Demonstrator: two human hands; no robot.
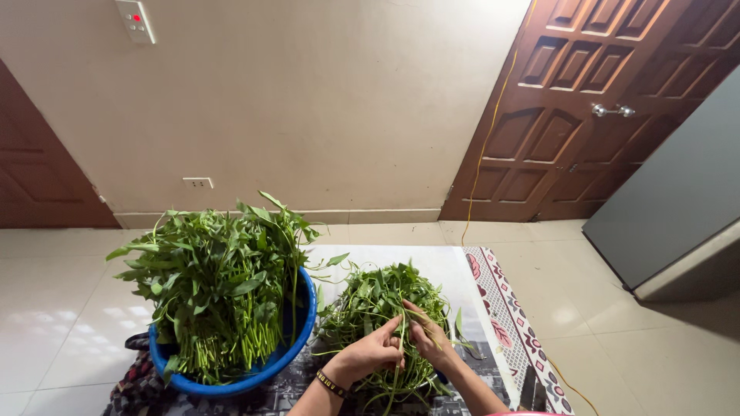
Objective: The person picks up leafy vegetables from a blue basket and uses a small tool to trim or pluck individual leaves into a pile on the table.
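— Stems, green and thin: a few of them [399, 356] run between both hands, low in the middle of the view, over the loose heap of leafy greens [383, 308] on the mat.

— How do the hands stand?

— Left hand [373, 353] is curled, fingers closed around the stems from the left, with a dark band [331, 384] on the wrist. Right hand [428, 337] meets it from the other side, fingertips pinched on the same stems. The two hands touch or nearly touch.

— And the heap itself?

— It lies on a printed mat [509, 323] with a red and white patterned border, spread on pale floor tiles [54, 308].

— What is beside it?

— Just left of the heap stands a blue basin [297, 347], packed with a big upright bunch of the same greens [220, 285], cut ends down, leaves spilling over the rim. A dark patterned cloth [135, 377] lies under its left edge.

— Farther off?

— Beige wall [308, 100] with a socket [198, 182], a brown panelled door [578, 100] at right, a yellow cord [482, 154] hanging along its frame, and a grey cabinet side [678, 192] at the far right.
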